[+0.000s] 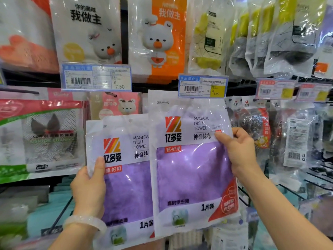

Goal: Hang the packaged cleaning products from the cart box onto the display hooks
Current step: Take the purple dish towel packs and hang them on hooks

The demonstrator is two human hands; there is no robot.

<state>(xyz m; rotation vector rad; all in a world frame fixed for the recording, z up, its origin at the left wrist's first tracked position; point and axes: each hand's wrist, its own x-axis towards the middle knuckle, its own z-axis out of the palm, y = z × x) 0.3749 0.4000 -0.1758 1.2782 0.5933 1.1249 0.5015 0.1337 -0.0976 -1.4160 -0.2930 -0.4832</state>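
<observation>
Holding two purple dish-towel packs up at the display, one in each hand.

The left hand pinches the lower pack at its left edge, thumb on the front, its hang hole free of any hook; the right hand grips the raised pack by its right edge, top just under the price tag; the hook there is hidden, so the hole could miss it; the glossy film may slip, and the overlapping packs could snag.
</observation>
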